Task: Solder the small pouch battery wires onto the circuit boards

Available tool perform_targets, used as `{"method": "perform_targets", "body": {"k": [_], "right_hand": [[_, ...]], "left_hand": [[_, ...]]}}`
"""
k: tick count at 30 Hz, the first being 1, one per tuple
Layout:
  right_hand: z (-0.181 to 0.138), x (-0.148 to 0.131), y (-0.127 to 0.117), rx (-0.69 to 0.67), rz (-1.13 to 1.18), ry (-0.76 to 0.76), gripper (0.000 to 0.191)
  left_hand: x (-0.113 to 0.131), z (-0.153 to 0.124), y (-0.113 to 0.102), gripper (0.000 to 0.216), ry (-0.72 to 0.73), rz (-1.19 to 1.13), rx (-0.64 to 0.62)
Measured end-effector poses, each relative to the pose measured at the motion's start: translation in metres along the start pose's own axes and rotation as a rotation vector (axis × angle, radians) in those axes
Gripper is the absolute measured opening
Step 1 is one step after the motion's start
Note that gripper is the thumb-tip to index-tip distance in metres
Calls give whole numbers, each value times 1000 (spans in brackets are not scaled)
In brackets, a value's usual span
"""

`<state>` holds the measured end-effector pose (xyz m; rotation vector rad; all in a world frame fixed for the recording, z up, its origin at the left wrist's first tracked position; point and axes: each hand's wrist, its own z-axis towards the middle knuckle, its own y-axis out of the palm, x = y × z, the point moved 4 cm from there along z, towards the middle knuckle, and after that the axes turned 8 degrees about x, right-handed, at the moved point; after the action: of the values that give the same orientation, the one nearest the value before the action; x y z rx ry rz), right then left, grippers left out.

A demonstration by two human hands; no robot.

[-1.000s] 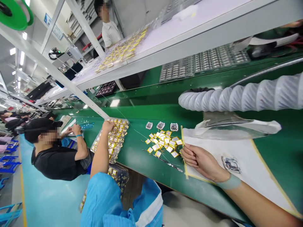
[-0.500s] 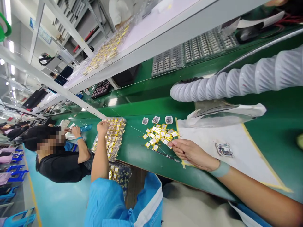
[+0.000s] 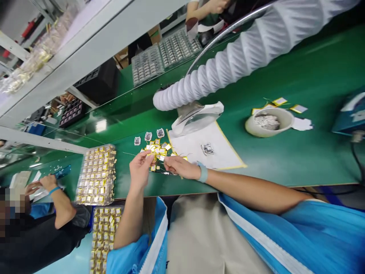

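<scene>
Loose pouch cells [image 3: 156,152] on workbench [image 3: 285,160], tray [image 3: 96,175] left, paper sheet [image 3: 208,150] right, bowl [image 3: 268,121] beyond

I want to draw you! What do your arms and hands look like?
Your bright blue coat has white strips along its edges, open over beige cloth. Its sleeves leave your forearms bare. Your right hand has a pale teal wristband; your left hand shows none. No gloves.

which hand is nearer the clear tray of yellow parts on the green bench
Left. The left hand is at the loose yellow parts, a short gap from the tray; the right hand is farther along the bench, beyond the left hand.
</scene>
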<state>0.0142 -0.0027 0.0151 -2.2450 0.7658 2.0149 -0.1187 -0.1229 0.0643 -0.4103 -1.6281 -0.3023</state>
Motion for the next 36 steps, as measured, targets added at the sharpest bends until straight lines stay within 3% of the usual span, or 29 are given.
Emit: {"method": "perform_targets", "body": {"k": [2, 4, 10, 17, 21, 25, 29, 33, 36], "right_hand": [[0, -3, -2, 5, -4, -28, 85], [0, -6, -4, 27, -6, -56, 82], [-2, -9, -9, 73, 29, -95, 73], [1, -6, -4, 59, 114, -41, 74], [-2, -2, -3, 85, 165, 29, 62], [-10, 2, 1, 71, 191, 106, 53], [-13, 6, 1, 51, 210, 176, 49], [-11, 8, -1, 61, 227, 219, 52], [-8, 8, -2, 78, 233, 240, 56]], "left_hand": [[-7, -7, 23, 50, -38, -51, -27], [-11, -3, 33, 50, -43, -78, -2], [2, 24, 19, 53, 53, -160, 202], [-17, -5, 49, 56, 47, -109, 146], [-30, 4, 48, 61, 110, -57, 228], [-32, 17, 17, 61, 200, 131, 316], [-16, 37, -40, 46, 258, 450, 370], [34, 100, -128, 37, 239, 759, 592], [66, 162, -177, 39, 120, 961, 607]]}}
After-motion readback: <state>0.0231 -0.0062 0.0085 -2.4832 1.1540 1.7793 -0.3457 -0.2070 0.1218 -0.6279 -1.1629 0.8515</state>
